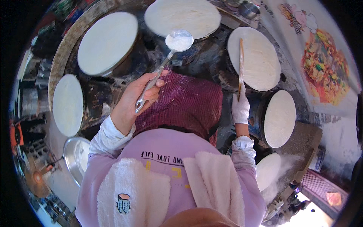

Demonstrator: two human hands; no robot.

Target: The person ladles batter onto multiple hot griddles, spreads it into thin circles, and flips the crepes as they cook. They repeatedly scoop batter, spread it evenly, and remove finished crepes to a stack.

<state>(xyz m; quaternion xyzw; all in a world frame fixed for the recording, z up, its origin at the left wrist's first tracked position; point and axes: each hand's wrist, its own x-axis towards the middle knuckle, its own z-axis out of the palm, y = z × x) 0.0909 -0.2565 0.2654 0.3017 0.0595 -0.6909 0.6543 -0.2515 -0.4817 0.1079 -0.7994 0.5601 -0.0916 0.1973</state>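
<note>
My bare left hand [144,92] holds a metal ladle [154,78] by its handle, with white batter or flour in the bowl, just in front of the far middle griddle. A white glove covers my right hand [240,109], which grips a long thin wooden spatula or stick [241,62]. The stick reaches over the thin pale flatbread [258,58] on the right far griddle. More round pale sheets lie on griddles around me: the far middle one [183,17], the left far one [107,42], the left one [68,105], the right one [280,119] and the near right one [268,171].
A metal basin [68,159] with white contents stands at my left. Steam rises near the right griddles. A metal pot [249,10] sits at the far right, beside a wall with a food picture [324,68]. A purple basket [323,184] is at lower right.
</note>
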